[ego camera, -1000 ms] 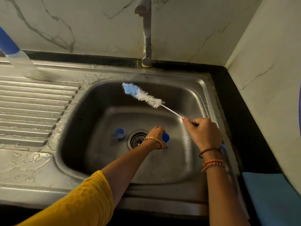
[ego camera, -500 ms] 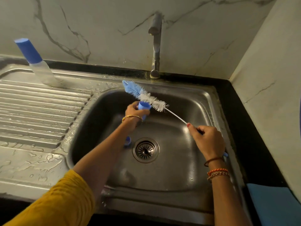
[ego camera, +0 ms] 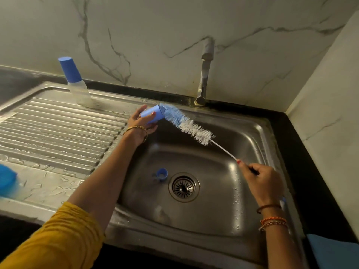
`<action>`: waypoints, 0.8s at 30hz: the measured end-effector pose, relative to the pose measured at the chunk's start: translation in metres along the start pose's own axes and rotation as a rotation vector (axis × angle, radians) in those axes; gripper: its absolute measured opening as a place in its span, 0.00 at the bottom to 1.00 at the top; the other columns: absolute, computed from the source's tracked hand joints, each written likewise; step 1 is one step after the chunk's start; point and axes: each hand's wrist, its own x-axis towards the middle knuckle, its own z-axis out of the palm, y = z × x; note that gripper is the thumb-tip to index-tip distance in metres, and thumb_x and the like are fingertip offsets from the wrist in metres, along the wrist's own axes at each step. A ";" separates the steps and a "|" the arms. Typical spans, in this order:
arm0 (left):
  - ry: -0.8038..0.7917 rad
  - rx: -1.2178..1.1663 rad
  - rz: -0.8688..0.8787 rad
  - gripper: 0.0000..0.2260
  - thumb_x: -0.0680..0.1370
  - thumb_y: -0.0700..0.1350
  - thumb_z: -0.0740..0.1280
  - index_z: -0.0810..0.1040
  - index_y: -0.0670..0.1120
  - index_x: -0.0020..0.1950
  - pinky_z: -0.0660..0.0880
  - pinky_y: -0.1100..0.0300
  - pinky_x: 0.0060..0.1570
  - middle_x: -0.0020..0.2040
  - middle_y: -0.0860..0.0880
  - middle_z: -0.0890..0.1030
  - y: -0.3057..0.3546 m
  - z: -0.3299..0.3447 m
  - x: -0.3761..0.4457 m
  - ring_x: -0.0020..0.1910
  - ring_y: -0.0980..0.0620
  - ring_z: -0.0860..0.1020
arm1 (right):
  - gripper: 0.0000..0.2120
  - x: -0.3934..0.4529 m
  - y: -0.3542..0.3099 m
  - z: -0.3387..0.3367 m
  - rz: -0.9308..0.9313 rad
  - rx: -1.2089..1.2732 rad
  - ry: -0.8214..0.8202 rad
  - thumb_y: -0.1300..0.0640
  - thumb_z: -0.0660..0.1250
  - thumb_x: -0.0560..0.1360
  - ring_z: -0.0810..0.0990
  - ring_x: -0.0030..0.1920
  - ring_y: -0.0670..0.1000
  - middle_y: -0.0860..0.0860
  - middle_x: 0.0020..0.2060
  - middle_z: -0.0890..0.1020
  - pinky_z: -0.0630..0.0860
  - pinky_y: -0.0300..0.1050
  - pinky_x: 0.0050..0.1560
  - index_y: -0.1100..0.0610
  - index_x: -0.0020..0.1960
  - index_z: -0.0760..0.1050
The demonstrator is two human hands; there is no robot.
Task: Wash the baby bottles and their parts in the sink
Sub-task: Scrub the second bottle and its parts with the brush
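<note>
- Your left hand (ego camera: 140, 123) is up over the sink's back-left rim, fingers and thumb curled round a blue bottle cap (ego camera: 152, 114), its open mouth turned right.
- Your right hand (ego camera: 261, 180) is closed on the thin wire handle of the bottle brush (ego camera: 186, 124), over the basin's right side; forefinger and thumb pinch the wire near its front.
- The brush slants up and left; its blue bristle tip sits at the cap's mouth, whether inside it you cannot tell. White bristles trail behind, clear of the cap.
- Sink (ego camera: 258, 121): a small blue ring part (ego camera: 161, 174) lies on the basin floor just left of the drain (ego camera: 183, 187).
- Drainboard (ego camera: 58, 129), wet: a capped clear baby bottle (ego camera: 74, 82) stands at its back edge; a blue-topped object (ego camera: 6, 181), blurred, at the frame's left.
- Tap (ego camera: 204, 74) rises behind the basin.
</note>
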 end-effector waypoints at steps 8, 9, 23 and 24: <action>0.063 -0.030 0.014 0.10 0.76 0.39 0.66 0.73 0.45 0.56 0.74 0.64 0.39 0.47 0.47 0.75 0.010 0.000 0.010 0.43 0.52 0.76 | 0.17 -0.003 -0.005 -0.001 -0.071 -0.017 0.047 0.49 0.72 0.69 0.70 0.24 0.52 0.53 0.22 0.75 0.62 0.40 0.26 0.59 0.28 0.77; 0.070 -0.022 0.012 0.13 0.76 0.39 0.66 0.72 0.42 0.61 0.74 0.63 0.39 0.47 0.47 0.75 0.011 0.003 0.012 0.44 0.51 0.76 | 0.16 -0.003 -0.007 -0.001 -0.089 -0.018 0.039 0.50 0.73 0.69 0.71 0.24 0.52 0.52 0.21 0.74 0.63 0.40 0.26 0.59 0.28 0.77; -0.002 -0.072 -0.058 0.21 0.80 0.50 0.58 0.62 0.42 0.70 0.75 0.54 0.49 0.59 0.42 0.70 0.011 0.030 0.001 0.51 0.47 0.74 | 0.24 -0.010 -0.031 0.014 0.011 -0.109 -0.120 0.44 0.63 0.74 0.66 0.23 0.51 0.52 0.20 0.71 0.55 0.39 0.25 0.57 0.26 0.67; -0.084 -0.120 -0.041 0.24 0.78 0.51 0.62 0.63 0.41 0.70 0.78 0.57 0.45 0.57 0.42 0.72 0.014 0.028 -0.003 0.49 0.48 0.75 | 0.25 -0.008 -0.033 0.013 0.142 0.044 -0.284 0.41 0.62 0.73 0.65 0.22 0.48 0.49 0.19 0.69 0.57 0.38 0.25 0.57 0.25 0.67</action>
